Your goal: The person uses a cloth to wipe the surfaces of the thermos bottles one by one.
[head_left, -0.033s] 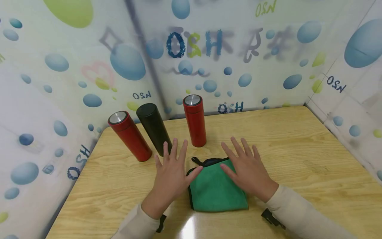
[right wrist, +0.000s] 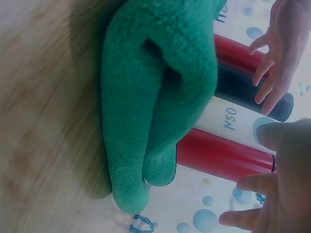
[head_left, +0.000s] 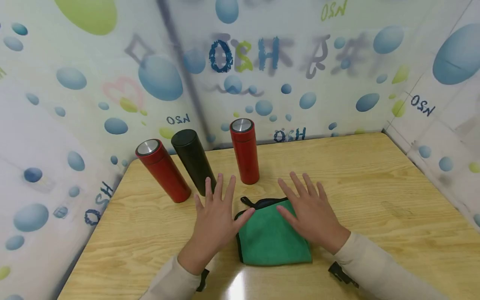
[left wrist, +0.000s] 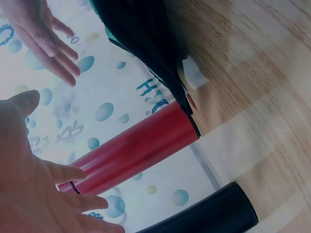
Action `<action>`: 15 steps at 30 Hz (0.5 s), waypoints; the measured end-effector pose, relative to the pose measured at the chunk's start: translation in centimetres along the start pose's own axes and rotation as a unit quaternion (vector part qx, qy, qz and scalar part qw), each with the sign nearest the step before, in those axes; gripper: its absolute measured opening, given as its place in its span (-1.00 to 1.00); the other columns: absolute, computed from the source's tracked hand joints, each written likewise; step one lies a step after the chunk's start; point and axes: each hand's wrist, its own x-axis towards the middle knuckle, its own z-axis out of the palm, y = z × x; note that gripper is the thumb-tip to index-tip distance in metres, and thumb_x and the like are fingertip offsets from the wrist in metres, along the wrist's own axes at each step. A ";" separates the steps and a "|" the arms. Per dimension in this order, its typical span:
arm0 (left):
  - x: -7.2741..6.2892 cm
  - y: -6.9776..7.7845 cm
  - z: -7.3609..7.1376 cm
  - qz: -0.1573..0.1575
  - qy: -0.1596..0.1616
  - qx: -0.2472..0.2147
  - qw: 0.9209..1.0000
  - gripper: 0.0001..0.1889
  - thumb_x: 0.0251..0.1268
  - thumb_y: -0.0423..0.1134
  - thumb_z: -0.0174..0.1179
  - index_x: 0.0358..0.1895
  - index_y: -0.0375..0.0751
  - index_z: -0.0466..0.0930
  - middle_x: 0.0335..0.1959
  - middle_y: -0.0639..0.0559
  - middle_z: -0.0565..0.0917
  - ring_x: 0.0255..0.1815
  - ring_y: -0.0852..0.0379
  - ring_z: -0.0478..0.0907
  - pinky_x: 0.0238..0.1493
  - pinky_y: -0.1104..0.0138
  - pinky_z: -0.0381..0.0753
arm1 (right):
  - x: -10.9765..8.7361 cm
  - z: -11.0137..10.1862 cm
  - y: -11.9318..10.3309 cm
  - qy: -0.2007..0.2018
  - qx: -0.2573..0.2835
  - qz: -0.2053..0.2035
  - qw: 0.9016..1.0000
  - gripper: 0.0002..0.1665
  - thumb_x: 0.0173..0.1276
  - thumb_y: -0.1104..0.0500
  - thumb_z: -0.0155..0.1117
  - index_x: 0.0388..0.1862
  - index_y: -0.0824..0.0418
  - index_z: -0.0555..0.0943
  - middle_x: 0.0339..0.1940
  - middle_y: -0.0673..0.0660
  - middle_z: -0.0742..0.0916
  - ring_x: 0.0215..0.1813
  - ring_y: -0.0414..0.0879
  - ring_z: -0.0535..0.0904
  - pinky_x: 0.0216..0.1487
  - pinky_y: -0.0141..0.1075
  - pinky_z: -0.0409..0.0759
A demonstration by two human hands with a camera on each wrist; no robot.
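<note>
A folded green cloth (head_left: 275,239) with dark edging and a small dark loop lies on the wooden table; the right wrist view shows its fluffy folds (right wrist: 131,107). My left hand (head_left: 215,223), fingers spread, hovers at the cloth's left side, its thumb overlapping the cloth in the head view. Over the cloth's right side hangs my right hand (head_left: 314,212), also spread, holding nothing. Beyond the left fingertips stands a black flask (head_left: 194,162), with a red flask (head_left: 163,171) to its left. Another red flask (head_left: 245,152), silver-topped like the first, stands behind the cloth.
The wooden table (head_left: 375,175) reaches back to a patterned wall covering (head_left: 285,112) with blue and green ovals and lettering. A similar side wall (head_left: 446,137) rises at the right. Dark straps (head_left: 343,275) show under the sleeves.
</note>
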 end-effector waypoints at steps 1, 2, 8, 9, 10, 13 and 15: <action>0.0 0.0 0.0 0.001 0.000 0.000 1.000 -0.02 0.27 0.52 -0.07 0.63 0.11 -0.10 0.66 -0.16 -0.06 0.65 -0.33 -0.21 0.39 -0.48 -0.03 | -0.1 -0.1 0.0 -0.001 0.000 -0.002 1.000 -0.20 0.48 -0.25 0.09 0.59 -0.03 0.22 0.61 0.26 0.25 0.60 0.39 0.06 0.43 0.45 0.09; -0.1 0.1 0.0 0.003 0.002 0.000 1.000 -0.02 0.27 0.51 -0.06 0.63 0.10 -0.10 0.65 -0.16 -0.05 0.65 -0.32 -0.20 0.39 -0.48 -0.01 | -0.2 -0.1 -0.1 -0.002 -0.002 -0.005 1.000 -0.19 0.47 -0.27 0.10 0.59 -0.03 0.22 0.61 0.26 0.25 0.60 0.38 0.07 0.43 0.45 0.10; 0.2 -0.1 -0.3 0.023 0.034 -0.065 0.997 -0.10 0.34 0.33 0.09 0.62 0.04 -0.01 0.60 -0.13 0.14 0.61 -0.22 0.06 0.44 -0.27 0.24 | -1.3 0.3 -1.0 -0.051 -0.002 -0.080 0.995 -0.02 0.31 -0.45 0.17 0.58 -0.05 0.25 0.60 0.23 0.29 0.58 0.36 0.13 0.39 0.40 0.22; 0.5 -0.2 -0.4 0.025 0.037 -0.097 0.994 -0.12 0.35 0.28 0.13 0.61 0.04 0.00 0.59 -0.12 0.17 0.59 -0.20 0.11 0.43 -0.23 0.29 | -1.5 0.5 -1.2 -0.069 -0.001 -0.099 0.993 0.01 0.27 -0.47 0.19 0.58 -0.05 0.25 0.60 0.23 0.29 0.58 0.36 0.14 0.38 0.40 0.25; 0.9 -0.4 -0.4 0.026 0.037 -0.131 0.990 -0.13 0.36 0.24 0.16 0.61 0.03 0.00 0.58 -0.10 0.20 0.58 -0.17 0.15 0.43 -0.19 0.33 | -1.7 0.7 -1.4 -0.091 0.002 -0.117 0.989 0.05 0.22 -0.49 0.22 0.58 -0.05 0.24 0.60 0.23 0.29 0.58 0.37 0.14 0.37 0.40 0.26; 2.8 -1.0 -0.2 0.019 0.025 -0.256 0.966 -0.10 0.37 0.14 0.22 0.62 0.03 -0.10 0.59 -0.04 0.15 0.59 -0.11 0.14 0.46 -0.13 0.32 | -2.3 1.3 -1.9 -0.156 0.006 -0.158 0.975 0.10 0.16 -0.43 0.33 0.58 0.00 0.24 0.59 0.27 0.29 0.57 0.40 0.13 0.34 0.42 0.28; 4.5 -1.4 0.1 0.005 0.014 -0.329 0.944 -0.05 0.38 0.11 0.22 0.63 0.05 -0.21 0.63 -0.03 0.06 0.61 -0.10 0.08 0.50 -0.11 0.26 | -2.6 1.8 -2.1 -0.185 0.008 -0.165 0.969 0.08 0.15 -0.30 0.39 0.57 0.03 0.25 0.58 0.29 0.30 0.56 0.42 0.13 0.35 0.42 0.26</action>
